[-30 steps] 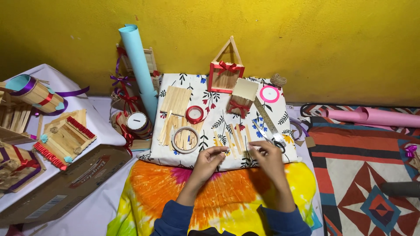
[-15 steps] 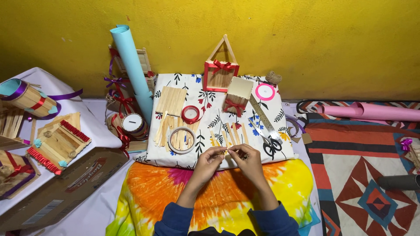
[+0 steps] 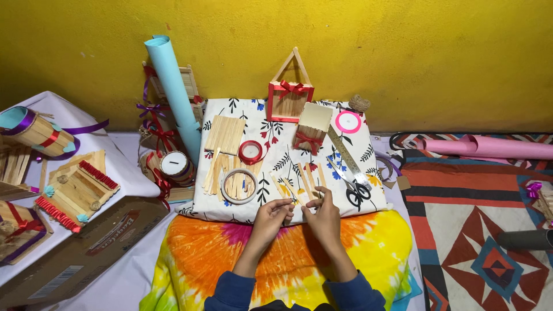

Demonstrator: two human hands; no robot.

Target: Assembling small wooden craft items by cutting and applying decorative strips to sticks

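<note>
At the near edge of a floral cloth [image 3: 276,144], both hands met over loose wooden craft sticks [image 3: 299,187]. The left hand [image 3: 271,216] and right hand [image 3: 324,217] each had their grip pinched together on a thin stick [image 3: 294,203] held between them. At 10 o'clock from the hands lay a clear tape ring [image 3: 239,186], and at 11 o'clock a red ribbon spool [image 3: 251,151]. At 2 o'clock lay black scissors [image 3: 356,193] beside a ruler [image 3: 345,155]. A tie-dye cloth [image 3: 380,247] lay beneath the forearms.
</note>
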